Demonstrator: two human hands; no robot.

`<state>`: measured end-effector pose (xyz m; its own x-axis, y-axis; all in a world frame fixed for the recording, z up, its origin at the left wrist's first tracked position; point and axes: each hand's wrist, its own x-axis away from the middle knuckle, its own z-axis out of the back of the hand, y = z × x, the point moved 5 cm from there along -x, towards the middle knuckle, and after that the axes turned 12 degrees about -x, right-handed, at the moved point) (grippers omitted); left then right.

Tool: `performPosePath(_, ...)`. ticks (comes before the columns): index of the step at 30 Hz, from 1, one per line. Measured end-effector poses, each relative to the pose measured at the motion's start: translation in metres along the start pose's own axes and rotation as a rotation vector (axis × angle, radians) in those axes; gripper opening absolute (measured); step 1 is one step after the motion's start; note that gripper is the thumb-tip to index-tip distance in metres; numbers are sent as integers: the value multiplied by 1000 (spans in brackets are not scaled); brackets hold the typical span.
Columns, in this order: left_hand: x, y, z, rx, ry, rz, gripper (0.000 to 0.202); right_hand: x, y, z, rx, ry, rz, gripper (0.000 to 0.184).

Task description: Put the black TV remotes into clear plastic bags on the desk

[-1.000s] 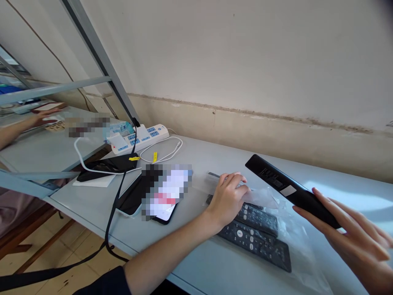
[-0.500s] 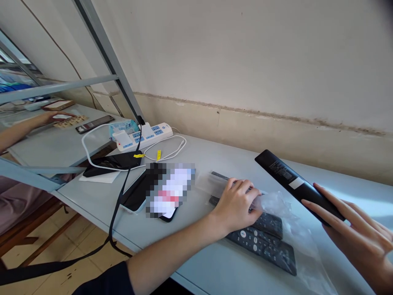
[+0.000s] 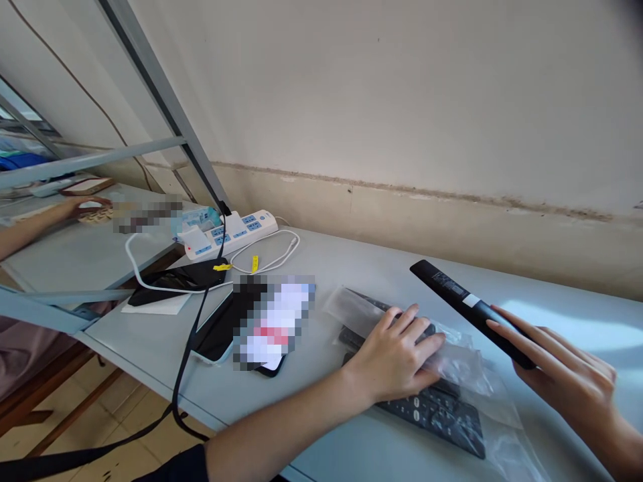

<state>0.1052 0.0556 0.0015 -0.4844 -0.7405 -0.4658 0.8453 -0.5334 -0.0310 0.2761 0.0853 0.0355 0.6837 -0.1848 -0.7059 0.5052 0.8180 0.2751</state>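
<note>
Head view: remote in right grip

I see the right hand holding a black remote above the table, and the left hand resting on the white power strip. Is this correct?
Not quite. In the head view the left hand rests on the clear plastic bag lying over the remotes on the table, not on the power strip, which lies far to the left. The right hand does hold a black remote above the table.

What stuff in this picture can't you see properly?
- Phone screen, head view: pixelated.
- Object on the far table, head view: pixelated.
- Remotes on the table, head view: partly covered by the left hand and a clear plastic bag.
- Label on the remote in the right hand: print too small.
</note>
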Motion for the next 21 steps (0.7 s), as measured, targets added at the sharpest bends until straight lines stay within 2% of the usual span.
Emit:
performPosePath(3,0,1,-1,-24,11,-18,39,-1,1,-1,-87,19,-47,50)
performPosePath(7,-1,4,7,45,40,-34,67,1,2,-6,-117,-17,-47,44)
performPosePath(9,-2,7,18,80,39,-46,69,3,4,-7,-115,-40,-30,41)
performPosePath(13,6,10,52,75,8,-46,59,8,9,-8,-93,-20,-61,49)
performPosePath(17,42,-3,78,-7,12,50,40,13,12,-12,-113,15,-121,47)
performPosePath(21,102,-45,82,-197,38,407,40,27,17,-22,-178,6,-176,34)
